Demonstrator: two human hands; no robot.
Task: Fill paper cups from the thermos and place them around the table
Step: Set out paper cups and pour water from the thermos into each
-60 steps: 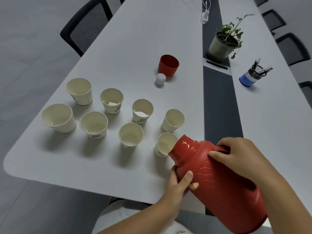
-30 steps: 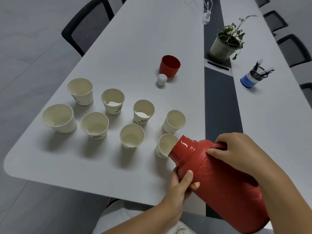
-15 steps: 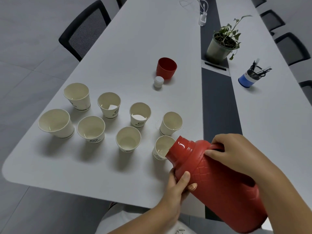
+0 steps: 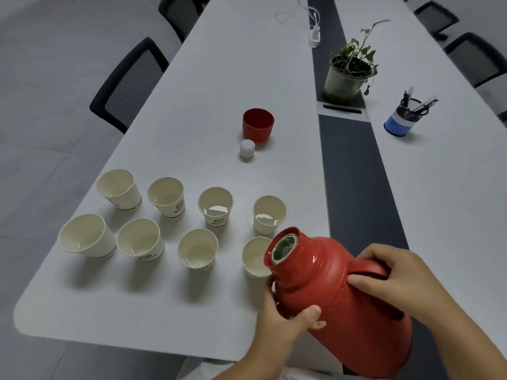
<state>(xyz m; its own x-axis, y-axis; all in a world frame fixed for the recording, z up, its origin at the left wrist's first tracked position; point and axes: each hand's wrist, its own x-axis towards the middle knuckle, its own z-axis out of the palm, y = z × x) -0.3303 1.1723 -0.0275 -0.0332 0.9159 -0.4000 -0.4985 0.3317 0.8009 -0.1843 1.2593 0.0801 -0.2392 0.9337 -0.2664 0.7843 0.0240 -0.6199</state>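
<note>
A red thermos point(image 4: 337, 300) is tilted to the left, its open mouth over the rim of the nearest paper cup point(image 4: 253, 257). My right hand point(image 4: 395, 278) grips its handle. My left hand point(image 4: 285, 319) holds the body from below, thumb on the front. Several white paper cups stand in two rows on the white table point(image 4: 192, 311), among them one point(image 4: 269, 213) just behind the thermos mouth and one point(image 4: 197, 252) to its left. Water glints in the two back-row cups nearest the thermos.
The thermos's red lid cup point(image 4: 258, 124) and white stopper point(image 4: 247, 148) stand farther back. A potted plant point(image 4: 348, 75) sits on the dark centre strip, a blue pen holder point(image 4: 406, 117) to its right. Black chairs point(image 4: 129, 83) line the left side.
The thermos mouth has swung up and toward me, so its silver inside now shows. The view has shifted, with the cups lower and closer.
</note>
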